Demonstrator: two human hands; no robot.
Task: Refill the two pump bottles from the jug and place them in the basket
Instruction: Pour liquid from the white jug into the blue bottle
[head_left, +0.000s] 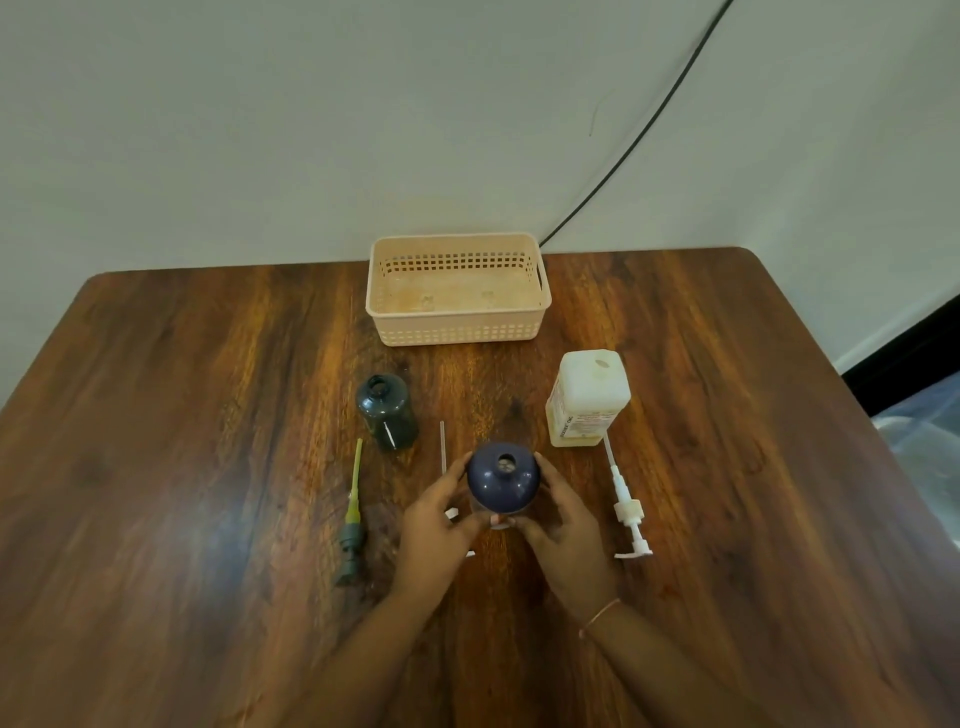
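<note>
Blue bottle (503, 479), open-necked, is standing on the worktop (208, 415); your left hand (439, 525) and right hand (563, 530) are cupping it, fingers (553, 480) closed round its sides

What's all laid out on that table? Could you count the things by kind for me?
Pump bottles, open-necked: 2, a dark green one standing free and a dark blue one held between the left hand and right hand
Loose pump heads: 2, green and white
Jug: 1
Basket: 1
Thin clear tube: 1
Total: 7
</note>
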